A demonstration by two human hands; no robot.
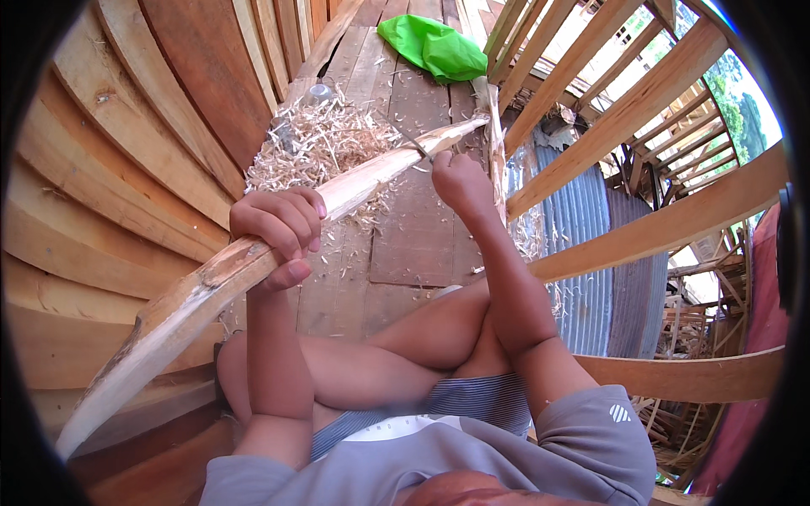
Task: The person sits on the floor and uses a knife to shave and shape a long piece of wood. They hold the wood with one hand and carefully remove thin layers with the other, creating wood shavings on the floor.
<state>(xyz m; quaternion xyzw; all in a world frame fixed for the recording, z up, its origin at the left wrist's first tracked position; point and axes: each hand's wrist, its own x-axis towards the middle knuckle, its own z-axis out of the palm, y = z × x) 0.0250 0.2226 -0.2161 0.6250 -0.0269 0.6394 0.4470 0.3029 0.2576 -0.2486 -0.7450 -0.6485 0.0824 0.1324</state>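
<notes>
So, going left to right:
Plank wall: curved wooden boards, off to the outer side of the left fingers.
Left hand: fingers curled all the way round the long pale wooden stick, thumb tucked underneath, tight grip with no gap.
Stick: runs from the lower left up to the upper right, passing through the left fist and on past the right knuckles.
Shavings pile: on the plank floor, just beyond the left fingers, under the stick.
Right hand: closed in a fist on a thin dark blade; the blade tip meets the stick just ahead of the fingers.
Green bag: crumpled on the floor, well beyond both hands.
Railing slats: to the right of the right fist.
</notes>
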